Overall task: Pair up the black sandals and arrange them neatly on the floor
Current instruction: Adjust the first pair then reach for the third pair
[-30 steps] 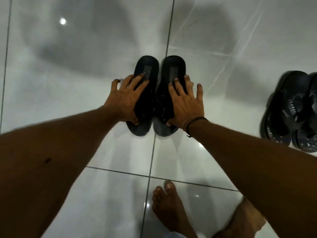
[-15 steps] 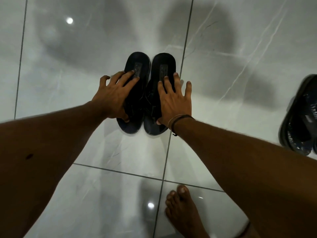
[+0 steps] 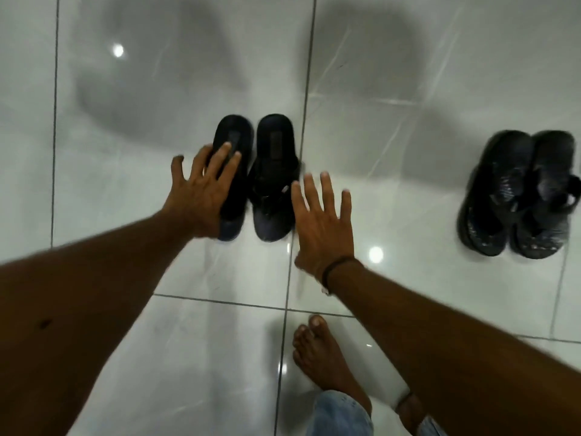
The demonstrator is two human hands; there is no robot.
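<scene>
While both soles lie flat on the floor (image 3: 132, 215), the black sandals (image 3: 256, 176) sit side by side, inner edges touching or nearly so, rounded ends pointing away from the person. Pair reads as matched and aligned; likely set parallel to the grout line (image 3: 306, 121) just to its right for neatness.

Left hand (image 3: 201, 196): fingers spread wide, holding nothing, palm down over the left sandal (image 3: 234, 184). Fingertips overlap its upper surface; cannot tell whether they press or hover, as the hand is blurred.

Right hand (image 3: 322, 221): fingers spread wide, empty, just beside the right sandal (image 3: 273, 177) on its outer side, apart from it. A dark band (image 3: 338, 267) circles that wrist.

Well to the right of the right hand, a second pair of dark sandals (image 3: 518, 196) stands together, straps visible, one overlapping the other slightly.

Below the hands: a bare foot (image 3: 325, 354) on the tile, denim hem (image 3: 341, 413) at the frame's bottom edge.

Judgement: this pair looks finished; open palms suggest a last squaring touch or release.
</scene>
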